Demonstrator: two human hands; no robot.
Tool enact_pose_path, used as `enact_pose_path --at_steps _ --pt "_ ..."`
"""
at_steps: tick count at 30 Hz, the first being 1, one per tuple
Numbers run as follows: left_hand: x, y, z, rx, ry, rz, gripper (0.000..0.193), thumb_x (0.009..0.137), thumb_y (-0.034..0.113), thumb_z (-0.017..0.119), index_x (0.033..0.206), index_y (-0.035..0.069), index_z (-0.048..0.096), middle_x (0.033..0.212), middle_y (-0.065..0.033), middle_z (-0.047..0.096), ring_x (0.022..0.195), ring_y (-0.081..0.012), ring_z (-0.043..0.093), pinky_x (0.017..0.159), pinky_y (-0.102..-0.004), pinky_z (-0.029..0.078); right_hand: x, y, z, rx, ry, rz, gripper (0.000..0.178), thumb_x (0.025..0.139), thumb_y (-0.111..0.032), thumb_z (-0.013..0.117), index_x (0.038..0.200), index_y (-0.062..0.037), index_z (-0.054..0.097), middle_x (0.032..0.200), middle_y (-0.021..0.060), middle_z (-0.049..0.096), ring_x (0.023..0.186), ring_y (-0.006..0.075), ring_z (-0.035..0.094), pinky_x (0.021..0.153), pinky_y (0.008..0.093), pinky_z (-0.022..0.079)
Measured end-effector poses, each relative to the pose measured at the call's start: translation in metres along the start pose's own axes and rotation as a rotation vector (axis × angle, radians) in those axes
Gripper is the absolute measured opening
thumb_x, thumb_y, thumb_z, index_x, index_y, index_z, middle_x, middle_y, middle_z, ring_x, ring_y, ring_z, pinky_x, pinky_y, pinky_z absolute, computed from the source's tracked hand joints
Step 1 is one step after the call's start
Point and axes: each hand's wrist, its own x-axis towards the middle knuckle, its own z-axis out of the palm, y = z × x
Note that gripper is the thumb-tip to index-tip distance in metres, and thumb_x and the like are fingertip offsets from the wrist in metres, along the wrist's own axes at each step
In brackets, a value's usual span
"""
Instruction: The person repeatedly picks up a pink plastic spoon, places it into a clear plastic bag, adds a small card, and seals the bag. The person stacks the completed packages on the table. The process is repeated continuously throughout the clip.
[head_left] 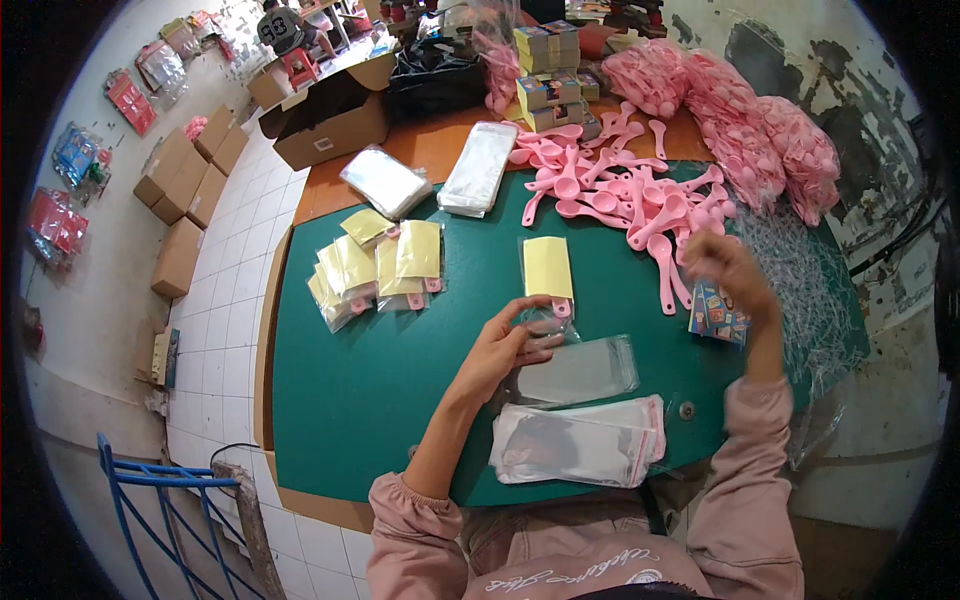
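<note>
My left hand (pixel 507 347), thumb and forefinger apart, rests at the lower end of a clear plastic packet. Inside that packet are a yellow card (pixel 546 267) and a pink spoon (pixel 561 307), whose handle end sticks out below the card. My right hand (pixel 733 270) is raised at the right edge of the spoon pile, its curled fingers smeared by motion; whether it holds anything is unclear. Beneath it lies a stack of blue printed cards (pixel 715 314). Many loose pink measuring spoons (pixel 640 195) are heaped beside it. Flat clear bags (pixel 580 440) lie nearest me, another clear bag (pixel 590 370) just beyond them.
Several packets with yellow cards (pixel 375 262) lie on the green table (pixel 400 390) at left. Behind them are stacks of clear bags (pixel 478 170) and an open cardboard box (pixel 330 115). Card bundles (pixel 550 90) and bagged pink spoons (pixel 720 120) stand behind the spoon pile. A person (pixel 287 32) sits far off.
</note>
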Motion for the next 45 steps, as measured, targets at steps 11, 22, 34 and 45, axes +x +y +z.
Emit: enact_pose_path --at_steps 11,22,34,45 --pt "0.005 -0.006 -0.006 0.12 -0.041 0.02 0.04 0.082 -0.005 0.032 0.12 0.002 0.045 0.112 -0.0117 0.053 0.095 -0.0169 0.058 0.075 -0.0226 0.049 0.028 0.0 0.125 -0.717 0.083 -0.387 0.022 0.07 -0.002 0.055 0.091 -0.0056 0.055 0.092 0.0112 0.047 0.084 0.0297 0.053 0.077 0.0361 0.043" --pt "0.0 0.007 0.002 0.325 0.176 0.291 0.041 0.083 -0.006 0.038 0.122 0.005 0.033 0.11 -0.0132 0.051 0.09 -0.0241 0.06 0.061 -0.0263 0.053 0.028 0.016 0.123 -0.335 0.154 -0.38 0.017 0.076 -0.003 0.059 0.092 -0.0045 0.054 0.092 0.0124 0.047 0.079 0.0248 0.056 0.069 0.0331 0.047" --pt "-0.002 0.0 0.012 0.819 0.334 0.362 0.012 0.076 0.002 0.063 0.085 0.0 0.057 0.082 -0.0032 0.057 0.076 -0.0102 0.058 0.063 -0.0233 0.051 0.029 0.025 0.125 0.208 0.03 -0.107 0.014 0.079 -0.007 0.062 0.087 0.0003 0.053 0.097 0.0067 0.046 0.081 0.0111 0.054 0.068 0.0238 0.048" --pt "0.005 -0.012 0.006 0.585 0.459 0.122 0.015 0.077 0.011 0.065 0.081 -0.001 0.056 0.072 -0.0049 0.06 0.066 -0.0074 0.057 0.058 -0.0203 0.046 0.036 0.021 0.149 0.499 0.215 0.223 0.011 0.085 -0.006 0.055 0.084 0.0016 0.047 0.072 0.006 0.056 0.062 0.011 0.059 0.052 0.0225 0.051"
